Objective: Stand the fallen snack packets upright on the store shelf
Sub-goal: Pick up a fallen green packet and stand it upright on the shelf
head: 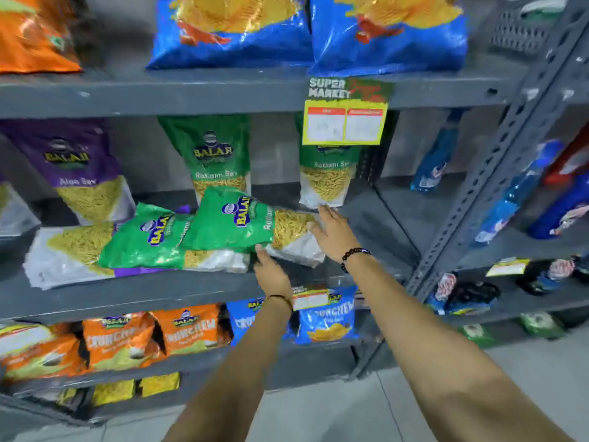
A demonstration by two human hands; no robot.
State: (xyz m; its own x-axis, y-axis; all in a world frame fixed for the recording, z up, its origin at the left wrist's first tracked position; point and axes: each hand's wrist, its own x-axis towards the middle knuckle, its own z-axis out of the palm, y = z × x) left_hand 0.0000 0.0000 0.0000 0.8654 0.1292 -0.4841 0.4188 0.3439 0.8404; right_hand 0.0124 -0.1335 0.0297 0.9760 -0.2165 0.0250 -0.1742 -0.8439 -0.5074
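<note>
Both arms are stretched toward the middle shelf point(159, 291), where the fallen packets sit. The left hand point(272, 275) is low at the shelf's front lip, fingertips touching the underside of the top green packet point(251, 223); whether they pinch it I cannot tell. The right hand point(331, 234) lies flat and spread against that packet's pale bottom end, holding nothing. The packet rests slanted across a second green packet point(149, 239) and a purple-edged packet point(68, 252) lying flat beneath, so I'd judge that lifting the top one carelessly could drag the others off the front edge; the film looks slick, and a one-sided push may just slide it. Farther back, an upright green packet point(325, 173) stands just beyond the right fingertips and could be knocked over. Behind are grey metal racks, a price tag point(345, 122), blue bags above, and pale floor below.
</note>
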